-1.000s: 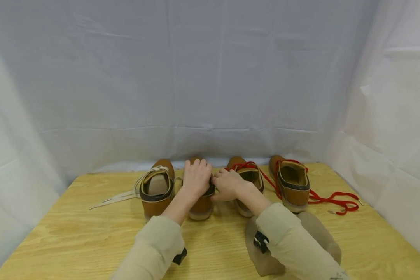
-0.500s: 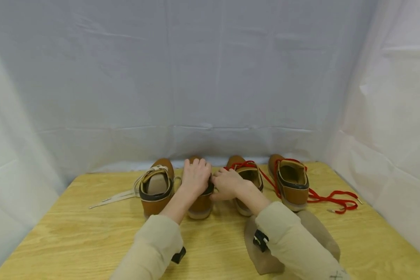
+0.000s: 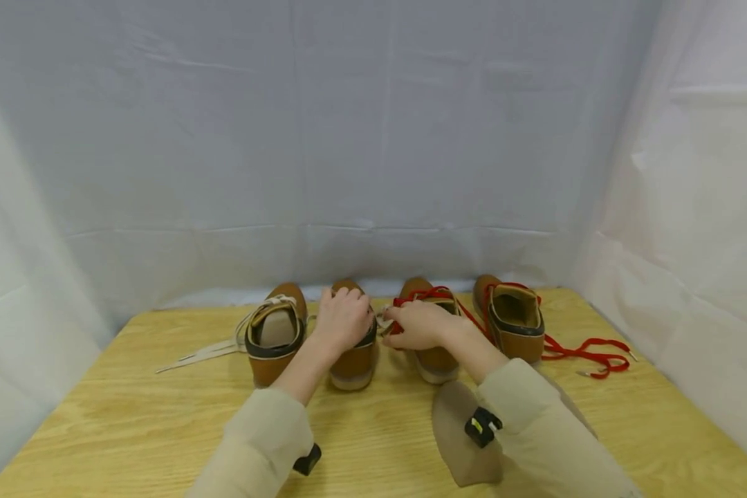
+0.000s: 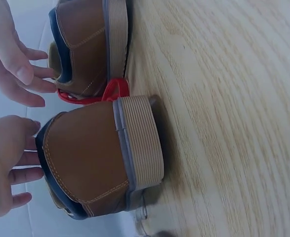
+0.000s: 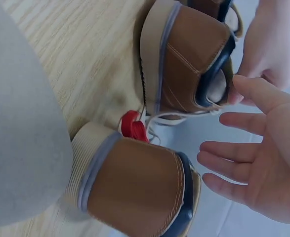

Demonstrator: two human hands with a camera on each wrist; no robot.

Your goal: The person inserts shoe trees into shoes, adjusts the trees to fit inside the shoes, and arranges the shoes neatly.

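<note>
Diffuse light casts soft shadows beside the shoes (image 3: 353, 363) on the table (image 3: 131, 429); both wrist views look bluer.

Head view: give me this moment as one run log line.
left hand: over second shoe from left | right hand: beside that shoe, fingers extended | red-laced shoes: right half of row

The head view looks forward and down from above and behind both hands, the farthest off, with the table (image 3: 162, 415) around them and a white sheet (image 3: 348, 138) beyond. The left wrist view is low and close behind the left hand (image 3: 342, 319), facing forward and turned sideways, hands on its left. The right wrist view, similarly near the right hand (image 3: 425, 325), is tipped oppositely, hands on its right. Both wrist views share two brown shoes by the hands, seen from the heels.
</note>
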